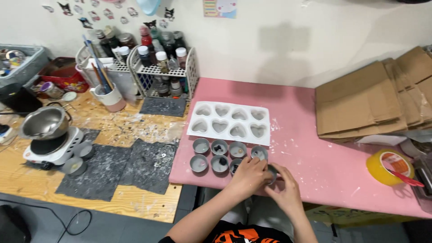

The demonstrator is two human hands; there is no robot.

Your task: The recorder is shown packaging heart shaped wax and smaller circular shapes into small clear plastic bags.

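On the pink table top [315, 148], near its front edge, stand several small grey round tins [201, 146] in two rows. My left hand [248, 176] and my right hand [284, 189] meet at the right end of the front row, both closed around one grey tin [272, 174], of which only part of the rim shows. Behind the tins lies a white heart-shaped mould tray [229, 120] with several empty heart cavities.
A yellow tape roll [388, 167] sits at the right, flattened cardboard [364, 96] behind it. On the wooden bench at left are a metal pot on a small white hotplate [49, 135], a cup of brushes [107, 93], a bottle rack [162, 67] and dark grey mats [130, 164].
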